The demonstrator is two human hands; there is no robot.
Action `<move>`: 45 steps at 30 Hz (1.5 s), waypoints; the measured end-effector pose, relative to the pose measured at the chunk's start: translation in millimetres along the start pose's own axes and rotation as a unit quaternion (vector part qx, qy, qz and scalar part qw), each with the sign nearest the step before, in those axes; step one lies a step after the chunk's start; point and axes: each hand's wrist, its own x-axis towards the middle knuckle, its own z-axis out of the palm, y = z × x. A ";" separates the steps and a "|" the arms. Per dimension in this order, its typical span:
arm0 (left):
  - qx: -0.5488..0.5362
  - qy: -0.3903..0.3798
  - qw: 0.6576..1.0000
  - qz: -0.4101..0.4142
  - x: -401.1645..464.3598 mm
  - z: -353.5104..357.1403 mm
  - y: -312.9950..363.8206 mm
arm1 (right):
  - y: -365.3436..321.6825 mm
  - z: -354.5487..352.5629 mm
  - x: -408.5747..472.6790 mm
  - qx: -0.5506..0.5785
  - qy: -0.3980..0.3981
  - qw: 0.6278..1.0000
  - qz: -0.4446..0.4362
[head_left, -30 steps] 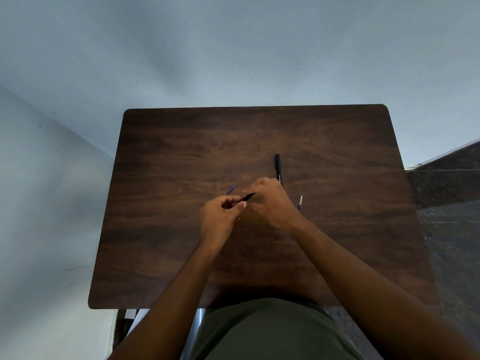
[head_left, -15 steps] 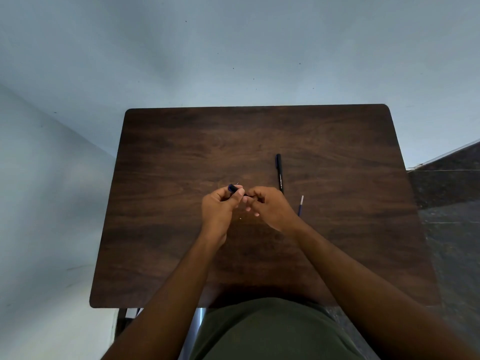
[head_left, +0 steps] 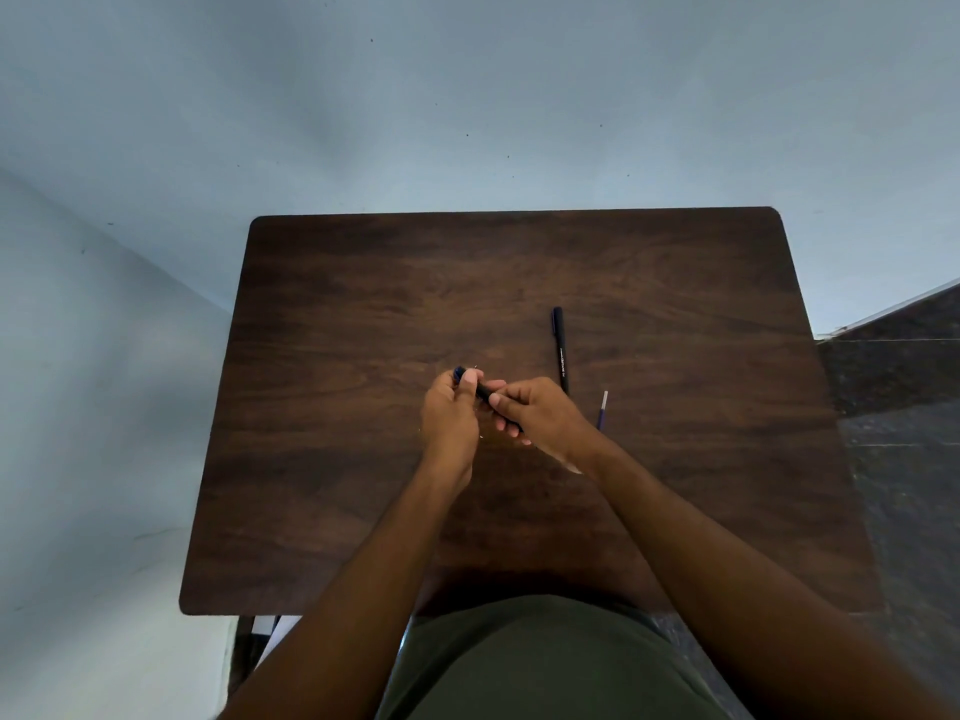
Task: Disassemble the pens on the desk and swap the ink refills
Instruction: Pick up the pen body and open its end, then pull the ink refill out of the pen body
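Observation:
Over the middle of the dark wooden desk [head_left: 337,485], both my hands grip one dark pen [head_left: 484,391]. My left hand [head_left: 449,418] pinches its upper end, where a blue tip and a thin point show above my thumb. My right hand [head_left: 540,415] closes around the lower part of the barrel. A second black pen [head_left: 561,350] lies on the desk just beyond my right hand, pointing away from me. A thin blue ink refill [head_left: 602,410] lies to the right of that hand, partly hidden by my wrist.
The desk stands against a pale blue wall [head_left: 467,122]. Dark tiled floor [head_left: 904,407] shows to the right. My lap [head_left: 545,662] sits under the near edge.
The pen in my hands has turned, and its blue end now sticks up above my left thumb. Both hands have drawn slightly closer together and shifted a little toward me.

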 end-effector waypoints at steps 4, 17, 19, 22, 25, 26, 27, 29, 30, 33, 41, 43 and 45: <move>-0.053 0.029 0.997 -0.042 -4.6 16.6 8.3 | 2.9 1.1 4.5 -0.077 0.063 0.993 -0.057; -0.105 0.043 0.993 -0.037 13.3 10.7 22.1 | 2.9 6.2 1.5 -0.197 0.088 0.970 -0.111; -0.053 0.041 0.998 -0.014 22.9 -0.5 20.5 | 7.6 5.3 -1.5 -0.163 0.081 0.981 -0.069; 0.015 0.051 0.998 0.030 28.3 -11.6 14.7 | 13.0 1.8 -5.3 -0.119 0.071 0.990 -0.026; 0.048 0.043 0.998 0.016 26.2 -12.5 0.9 | 18.6 2.0 -4.2 -0.064 0.087 0.994 0.033; 0.061 0.033 0.998 0.009 26.3 -12.4 -5.7 | 20.6 2.2 -3.9 -0.023 0.100 0.994 0.050; 0.077 0.018 0.997 -0.002 26.3 -12.5 -12.7 | 21.8 1.8 -4.6 0.025 0.109 0.992 0.064; 0.130 -0.032 0.990 -0.032 28.1 -12.9 -26.9 | 24.3 -0.5 -6.3 0.104 0.118 0.984 0.082; 0.169 -0.054 0.983 -0.046 29.5 -13.1 -33.5 | 25.5 -1.7 -8.1 0.127 0.115 0.981 0.092; 0.279 -0.068 0.956 -0.059 33.9 -12.9 -49.9 | 29.0 -5.2 -13.1 0.158 0.122 0.973 0.117; 0.349 -0.005 0.937 0.012 33.1 -16.9 -61.6 | 37.3 -5.7 -14.3 0.179 0.151 0.961 0.145; 0.351 -0.005 0.936 0.019 33.7 -15.1 -60.8 | 38.6 -5.6 -12.8 0.176 0.156 0.961 0.148; 0.343 -0.003 0.939 0.032 35.6 -12.7 -61.5 | 40.2 -5.7 -11.5 0.182 0.157 0.959 0.153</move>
